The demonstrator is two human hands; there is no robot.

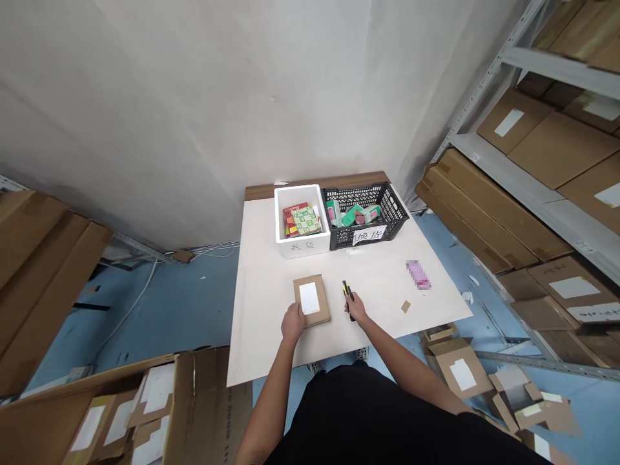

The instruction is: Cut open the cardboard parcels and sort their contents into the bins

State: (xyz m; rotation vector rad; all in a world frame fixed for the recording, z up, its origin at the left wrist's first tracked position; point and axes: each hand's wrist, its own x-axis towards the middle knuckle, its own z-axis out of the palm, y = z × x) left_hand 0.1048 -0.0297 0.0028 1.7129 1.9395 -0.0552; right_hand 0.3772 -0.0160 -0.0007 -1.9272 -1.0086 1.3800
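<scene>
A flat cardboard box [323, 309] with a white label lies on the white-topped table [261, 303]. At its left edge, my left hand [293, 321] grips the box, fingers partly hidden. To the right of the box, my right hand [357, 306] is closed around a black and yellow utility knife [345, 289], which points away from me. Whether its blade is out is too small to tell. The knife and the box are apart.
Behind stand a white foam box [304, 245] of booklets and a black plastic crate [363, 237] with green packages. A blurred pink item [418, 274] and a cardboard scrap [405, 307] lie at right. A large carton [213, 400] stands left; shelves [523, 174] rise right.
</scene>
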